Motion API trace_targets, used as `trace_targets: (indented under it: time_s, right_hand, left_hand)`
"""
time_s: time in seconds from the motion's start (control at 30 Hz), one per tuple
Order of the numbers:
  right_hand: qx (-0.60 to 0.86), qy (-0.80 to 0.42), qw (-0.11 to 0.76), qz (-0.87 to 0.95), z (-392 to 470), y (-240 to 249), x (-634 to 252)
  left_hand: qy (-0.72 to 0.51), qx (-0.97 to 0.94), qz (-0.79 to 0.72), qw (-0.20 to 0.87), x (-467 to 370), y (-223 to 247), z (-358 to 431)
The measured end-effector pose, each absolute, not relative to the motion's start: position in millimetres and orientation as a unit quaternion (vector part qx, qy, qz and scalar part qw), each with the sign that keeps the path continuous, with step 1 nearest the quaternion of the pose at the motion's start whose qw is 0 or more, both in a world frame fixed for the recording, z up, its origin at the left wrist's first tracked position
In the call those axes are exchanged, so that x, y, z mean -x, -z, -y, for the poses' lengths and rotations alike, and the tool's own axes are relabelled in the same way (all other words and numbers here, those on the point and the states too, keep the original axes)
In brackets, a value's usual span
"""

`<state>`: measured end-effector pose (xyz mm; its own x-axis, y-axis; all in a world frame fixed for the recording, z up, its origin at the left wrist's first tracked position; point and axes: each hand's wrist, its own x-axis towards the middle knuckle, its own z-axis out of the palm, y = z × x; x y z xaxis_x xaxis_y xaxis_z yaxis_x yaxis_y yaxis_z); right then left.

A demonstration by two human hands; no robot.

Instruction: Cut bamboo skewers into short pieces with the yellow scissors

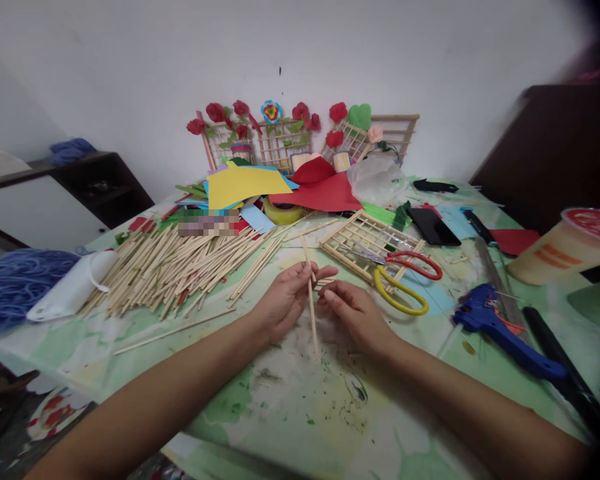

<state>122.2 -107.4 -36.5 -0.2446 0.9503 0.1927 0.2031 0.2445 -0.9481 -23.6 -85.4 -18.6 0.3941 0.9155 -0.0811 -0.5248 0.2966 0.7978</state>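
Observation:
My left hand [284, 301] pinches a thin wooden stick [313, 323] between thumb and fingers, and the stick runs lengthwise away from me. Close beside it on the right is my right hand [356, 312], its fingers curled inward. A few pale stick ends [324, 282] show between the two hands; whether the right fingers grip one is hidden. Just beyond my hands lies a wooden lattice [347, 267], with scissors [401, 308] with red and yellow handles resting on it. To the left spreads a large pile of sticks [155, 267], and one loose stick [175, 331] lies nearer me.
At right are a blue glue gun [503, 340], a black phone [434, 227] and a lidded cup [563, 253]. Blue yarn [25, 283] and a white holder [70, 293] sit at left. Yellow paper [247, 185], red paper [325, 190] and tape [283, 212] lie behind, before flower-decorated lattices [285, 143].

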Motion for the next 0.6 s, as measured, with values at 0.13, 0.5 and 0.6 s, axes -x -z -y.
trace_targets:
  time_s: [0.13, 0.5, 0.6]
  right_hand:
    - [0.445, -0.481, 0.423, 0.626, 114, 35, -115]
    - [0.430, -0.582, 0.443, 0.529, 119, 36, -112]
    - [0.426, -0.580, 0.441, 0.536, 119, 37, -112]
  left_hand:
    - [-0.461, -0.358, -0.282, 0.761, 13, 21, 95]
    - [-0.440, -0.422, -0.299, 0.734, 13, 20, 99]
    - [-0.443, -0.423, -0.302, 0.730, 12, 20, 100]
